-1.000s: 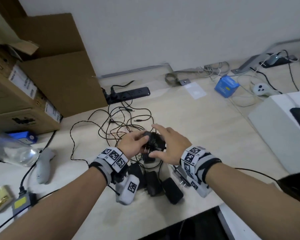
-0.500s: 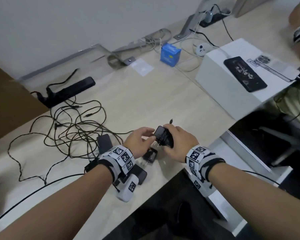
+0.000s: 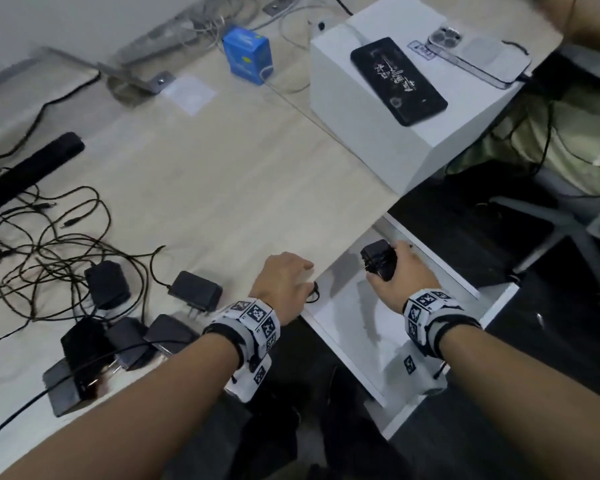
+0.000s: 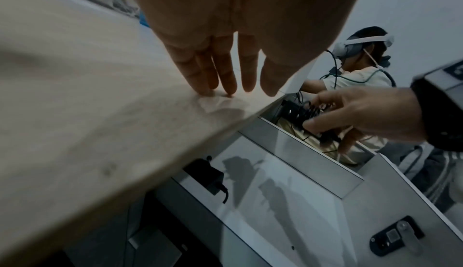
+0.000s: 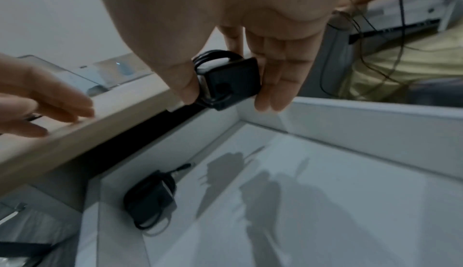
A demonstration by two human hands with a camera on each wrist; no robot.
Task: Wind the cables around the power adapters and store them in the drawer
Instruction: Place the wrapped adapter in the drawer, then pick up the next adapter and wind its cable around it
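The storing step is in hand; over the open white drawer [image 3: 440, 271], beside the counter [image 3: 222, 168], the right hand [image 3: 400, 275] grasps a black wound adapter [image 5: 230, 79], to be lowered and released next; the left hand [image 3: 281, 282] rests released on the counter edge.

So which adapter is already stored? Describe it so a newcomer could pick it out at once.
Find the open white drawer below the wooden desk edge. On its floor, tucked near the wall under the desk, lies a black adapter with its cable wound around it. Unlike the wound adapter held above it in the right hand, nothing touches it.
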